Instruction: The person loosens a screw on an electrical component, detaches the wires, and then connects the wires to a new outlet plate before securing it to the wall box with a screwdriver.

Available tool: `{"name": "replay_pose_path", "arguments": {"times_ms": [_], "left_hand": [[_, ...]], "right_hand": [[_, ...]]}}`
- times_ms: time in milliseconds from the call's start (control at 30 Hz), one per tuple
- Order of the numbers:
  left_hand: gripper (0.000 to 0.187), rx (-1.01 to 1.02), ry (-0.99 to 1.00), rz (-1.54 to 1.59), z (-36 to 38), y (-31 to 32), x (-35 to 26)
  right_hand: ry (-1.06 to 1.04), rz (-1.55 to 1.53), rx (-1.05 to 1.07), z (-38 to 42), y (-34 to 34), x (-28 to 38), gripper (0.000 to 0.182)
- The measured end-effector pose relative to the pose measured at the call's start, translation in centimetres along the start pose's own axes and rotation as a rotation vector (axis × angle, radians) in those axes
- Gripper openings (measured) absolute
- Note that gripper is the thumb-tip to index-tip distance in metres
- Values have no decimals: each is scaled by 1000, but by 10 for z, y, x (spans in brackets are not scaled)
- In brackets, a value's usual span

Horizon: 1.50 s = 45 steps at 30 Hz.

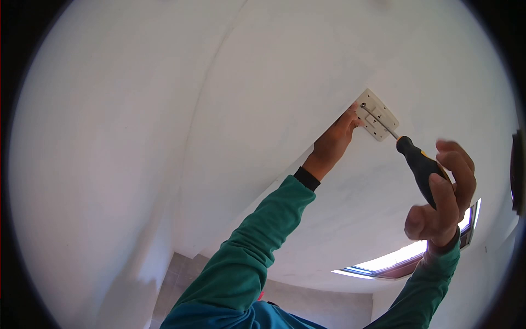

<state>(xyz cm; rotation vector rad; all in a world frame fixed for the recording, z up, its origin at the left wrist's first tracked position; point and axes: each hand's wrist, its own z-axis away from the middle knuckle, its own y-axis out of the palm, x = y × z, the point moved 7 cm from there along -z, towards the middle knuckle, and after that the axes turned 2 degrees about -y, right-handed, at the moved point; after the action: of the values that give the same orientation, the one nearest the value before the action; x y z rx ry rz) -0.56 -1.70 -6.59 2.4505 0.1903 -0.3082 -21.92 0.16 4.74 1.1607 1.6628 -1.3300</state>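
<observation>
A cream wall plate (pixel 382 116) with small holes and a socket or switch sits on the white surface, right of centre. My left hand (pixel 334 140) reaches up to its left edge, the fingertips against the plate. A screwdriver (pixel 419 164) with a black and yellow handle is in my right hand (pixel 452 192), which is wrapped loosely round the handle. The metal shaft crosses the plate, and its tip rests at a screw (pixel 363 105) near the upper left corner. Between my left hand's fingers and the plate, any held part is hidden.
A window (pixel 392 260) with a brown frame is low on the right, behind my right wrist. Grey tiling (pixel 323 301) shows at the bottom. At the far right edge is a dark object (pixel 516 172). White wall (pixel 109 137) fills the left.
</observation>
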Motion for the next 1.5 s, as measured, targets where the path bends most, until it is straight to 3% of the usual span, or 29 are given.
{"name": "replay_pose_path", "arguments": {"times_ms": [167, 267, 433, 500, 533, 567, 700, 767, 867, 933, 1000, 1033, 1067, 1167, 1233, 1333, 1433, 1500], "left_hand": [[26, 27, -34, 10, 1, 1, 2], [26, 42, -28, -22, 1, 2, 2], [28, 12, 9, 11, 0, 1, 1], [29, 12, -4, 11, 0, -1, -1], [29, 27, -18, 7, 0, -2, -1], [28, 40, -32, 3, -1, -2, -1], [29, 22, -3, -30, 3, 1, 4], [28, 55, -39, 42, 2, 3, 4], [26, 58, -41, 44, 1, 1, 1], [26, 48, -37, 37, 2, 2, 3], [26, 37, -34, 26, 2, 2, 4], [26, 30, -39, 42, 3, 2, 4], [26, 22, -42, 58, 1, 1, 4], [25, 29, -51, 63, 1, 0, 3], [25, 31, -41, 38, 0, -1, 2], [25, 36, -32, 20, 1, 0, 3], [26, 40, -37, 8, 1, 1, 4], [27, 41, -42, -9, 2, 0, 1]], "right_hand": [[75, -51, 114, 1, 1, 2, 39], [48, 111, 176, 11, -5, -2, 45], [57, 22, 32, -7, 1, -7, 44], [111, -66, 203, -6, 4, -2, 44], [146, 126, 200, -3, 1, 1, 48], [146, 126, 201, 2, -2, -3, 48], [106, 54, 210, -6, 0, -16, 43], [-94, 166, 68, -16, 2, -10, 41], [52, 85, 246, 15, -4, -7, 23], [116, 113, 370, 39, -11, -21, 27], [83, 67, 256, -2, -5, -16, 30], [51, 20, 140, -18, -5, -16, 40], [-57, 63, 154, -18, -2, -15, 50], [15, 46, 311, 3, 5, -9, 44], [-10, 78, 288, 14, 6, -13, 38], [93, -141, 180, -21, 0, -11, 25], [184, -322, 318, -3, 9, -8, 39], [166, -201, 262, 19, 5, -14, 40]]}}
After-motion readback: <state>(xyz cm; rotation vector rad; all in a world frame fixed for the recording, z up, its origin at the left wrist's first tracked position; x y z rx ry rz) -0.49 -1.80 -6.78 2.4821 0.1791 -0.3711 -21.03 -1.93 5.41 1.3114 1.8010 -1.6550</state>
